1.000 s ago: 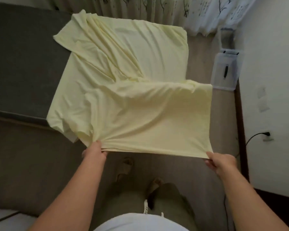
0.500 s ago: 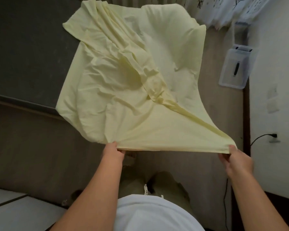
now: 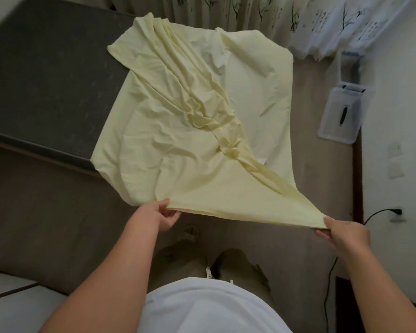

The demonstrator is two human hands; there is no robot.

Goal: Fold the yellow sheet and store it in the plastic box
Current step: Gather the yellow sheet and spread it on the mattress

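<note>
Now the left hand (image 3: 162, 216) pinches the near edge of the yellow sheet (image 3: 178, 131) between thumb and fingers, while the right hand (image 3: 344, 234) grips the sheet's corner at about four o'clock, the cloth stretched between them. Beyond the hands the sheet spreads crumpled toward twelve o'clock, partly over the dark mattress (image 3: 46, 80) at ten o'clock. At two o'clock the clear plastic box (image 3: 334, 133) sits on the floor by the wall, holding one small dark object (image 3: 343, 115).
</note>
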